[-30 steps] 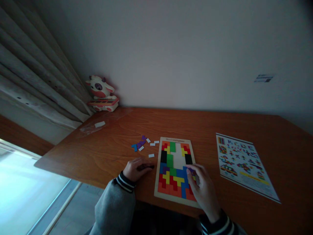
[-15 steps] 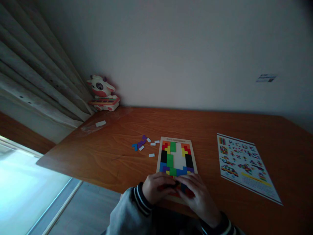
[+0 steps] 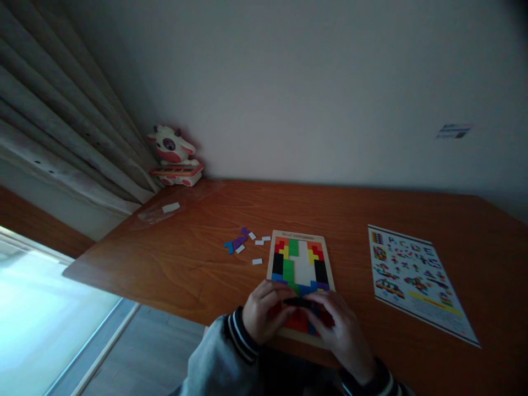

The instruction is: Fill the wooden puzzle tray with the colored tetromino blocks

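A wooden puzzle board (image 3: 300, 235) lies near the table's front edge, partly filled with coloured block pieces. Its upper middle shows a bare white area. Over the lower part of the board, a dark puzzle piece (image 3: 297, 302) is held between both hands. My left hand (image 3: 266, 309) pinches its left end with thumb and fingers. At the other end, my right hand (image 3: 335, 318) has its thumb and fingertips closed on the same piece. The fingers hide some of the pieces beneath them.
Left of the board lie purple pieces (image 3: 237, 243), a blue piece (image 3: 229, 247) and several small white pieces (image 3: 257, 262). A printed pattern sheet (image 3: 416, 280) lies on the right. A toy cow with a keyboard (image 3: 175, 157) stands at the back left, near clear plastic wrap (image 3: 152, 216).
Both hands have lifted slightly, and the dark piece now shows raised and stretched between the fingertips. The view has shifted a little; the loose pieces have not moved.
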The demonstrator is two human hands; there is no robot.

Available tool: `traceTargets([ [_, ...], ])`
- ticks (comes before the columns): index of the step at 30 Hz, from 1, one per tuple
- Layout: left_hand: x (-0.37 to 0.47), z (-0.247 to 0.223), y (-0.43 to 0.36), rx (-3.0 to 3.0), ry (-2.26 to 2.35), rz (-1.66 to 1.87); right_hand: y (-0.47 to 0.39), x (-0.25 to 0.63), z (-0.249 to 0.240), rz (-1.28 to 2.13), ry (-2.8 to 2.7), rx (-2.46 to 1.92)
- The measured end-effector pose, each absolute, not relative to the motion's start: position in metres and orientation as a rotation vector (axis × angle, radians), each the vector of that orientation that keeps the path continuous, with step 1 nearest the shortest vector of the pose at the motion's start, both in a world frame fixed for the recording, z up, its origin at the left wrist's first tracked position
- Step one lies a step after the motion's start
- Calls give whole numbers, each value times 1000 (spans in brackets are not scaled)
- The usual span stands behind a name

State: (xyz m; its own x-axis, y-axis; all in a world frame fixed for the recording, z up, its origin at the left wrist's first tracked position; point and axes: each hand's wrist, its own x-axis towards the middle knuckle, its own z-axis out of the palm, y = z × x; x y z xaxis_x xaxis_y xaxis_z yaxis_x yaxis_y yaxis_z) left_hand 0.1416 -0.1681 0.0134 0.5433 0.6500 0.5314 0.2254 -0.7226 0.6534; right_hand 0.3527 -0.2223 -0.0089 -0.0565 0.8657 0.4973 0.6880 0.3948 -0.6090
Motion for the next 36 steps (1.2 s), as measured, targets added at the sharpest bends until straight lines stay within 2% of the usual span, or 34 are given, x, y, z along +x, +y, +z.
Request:
traceTargets([
  [7, 119, 20, -153, 2392, 971, 1074, -223, 355, -14, 180, -1661, -1435],
  [16, 48, 5, -43, 2695, 1332, 789, -225, 364, -24, 260, -1383, -1639],
  [25, 42, -17, -40, 2725, 1160, 704, -232, 397, -21, 308, -1176, -1851],
  [30, 42, -15, -44, 2679, 1061, 810, -233, 397, -19, 428, -1124, -1872],
  [36, 43, -15, -43, 2657, 1033, 885, -232, 395, -19, 408, -1141, -1846],
])
